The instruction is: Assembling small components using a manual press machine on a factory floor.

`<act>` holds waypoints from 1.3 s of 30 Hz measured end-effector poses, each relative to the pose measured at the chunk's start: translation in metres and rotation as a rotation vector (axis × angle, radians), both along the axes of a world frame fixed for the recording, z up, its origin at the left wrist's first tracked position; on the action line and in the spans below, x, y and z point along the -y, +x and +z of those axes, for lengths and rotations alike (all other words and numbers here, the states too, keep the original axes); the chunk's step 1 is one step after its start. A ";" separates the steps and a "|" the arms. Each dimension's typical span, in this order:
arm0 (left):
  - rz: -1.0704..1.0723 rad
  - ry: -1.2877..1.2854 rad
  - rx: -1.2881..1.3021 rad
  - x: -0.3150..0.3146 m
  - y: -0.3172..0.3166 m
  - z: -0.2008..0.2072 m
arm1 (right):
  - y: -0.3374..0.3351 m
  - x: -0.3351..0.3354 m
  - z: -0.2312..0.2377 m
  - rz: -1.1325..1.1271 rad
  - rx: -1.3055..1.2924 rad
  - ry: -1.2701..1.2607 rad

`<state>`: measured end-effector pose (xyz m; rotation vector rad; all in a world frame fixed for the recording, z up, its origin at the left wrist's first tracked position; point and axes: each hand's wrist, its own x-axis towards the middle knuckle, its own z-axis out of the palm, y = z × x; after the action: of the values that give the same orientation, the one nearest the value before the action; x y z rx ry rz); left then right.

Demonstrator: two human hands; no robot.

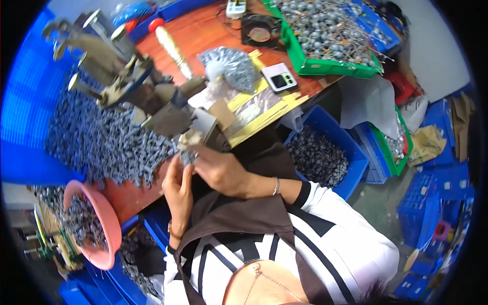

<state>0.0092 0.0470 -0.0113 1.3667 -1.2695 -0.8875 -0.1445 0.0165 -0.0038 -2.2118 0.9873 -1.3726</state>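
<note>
Both hands meet at the near end of a metal hand press [152,94], low on its right side. My left hand [178,190] pinches a small grey part [187,157] between thumb and fingers. From the right, my right hand [221,170] closes on the same part, its fingertips partly hidden beside a beige piece [190,138] on the press. Left of my hands, a large heap of small grey parts [122,147] covers the table. The press's long lever [173,48] with a red ball end points away from me.
A pink basin [114,229] of grey parts stands at the lower left. Right of the press are a clear bag of parts [235,66] and a small white device [279,78]. A green tray [300,63] sits at the back; a blue bin [356,168] stands below the table edge.
</note>
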 end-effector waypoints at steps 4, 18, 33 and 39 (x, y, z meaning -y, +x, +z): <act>-0.033 0.045 0.140 -0.018 -0.006 0.030 | -0.011 -0.011 0.009 0.088 -0.039 0.096; -0.179 -0.374 0.639 -0.023 0.004 0.037 | -0.027 0.006 0.011 0.354 0.128 0.344; 0.061 0.060 -0.390 0.001 0.004 0.014 | 0.008 0.019 0.018 0.132 0.046 0.232; -0.003 -0.040 0.265 -0.008 0.016 0.028 | 0.009 0.018 0.010 0.177 0.099 0.330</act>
<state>0.0256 0.0547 0.0170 1.4865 -1.4815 -0.6953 -0.1358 -0.0011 0.0066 -1.9179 0.8864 -1.1373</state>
